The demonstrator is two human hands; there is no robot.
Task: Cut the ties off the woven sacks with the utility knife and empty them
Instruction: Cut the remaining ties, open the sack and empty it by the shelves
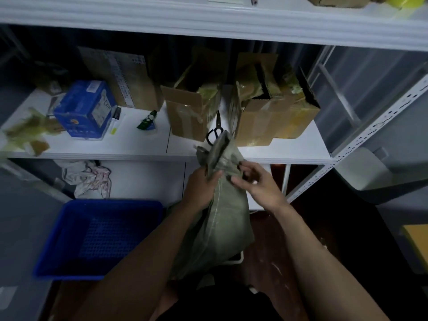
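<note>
down to the left of your left hand sits a blue plastic basket [58, 239], well apart from the sack. if you tip the sack where it hangs now, the contents would likely miss the basket and land on the floor.

your left hand [201, 188] is wrapped round the gathered neck of the green woven sack [222, 228], fingers curled tight into the bunched cloth. that grip sits right where a tie would be cut, so a blade drawn toward it could slip off the slick weave and catch your knuckles. cut away from that hand.

the sack hangs between your two hands, its neck at hand level and its body drooping toward your lap. it looks limp and only partly filled, creased down a stitched side seam, with the mouth folded up in a stiff flap above your fingers. the tie itself is hidden in the folds.

your right hand [257, 184] is touching the neck from the other side, fingers half curled. something dark shows at the fingertips, but i cannot tell whether it holds the utility knife or anything at all.

just beyond the flap, black scissors [215, 133] lie on the shelf [139, 144], and a swinging sack top could knock them off.
</note>
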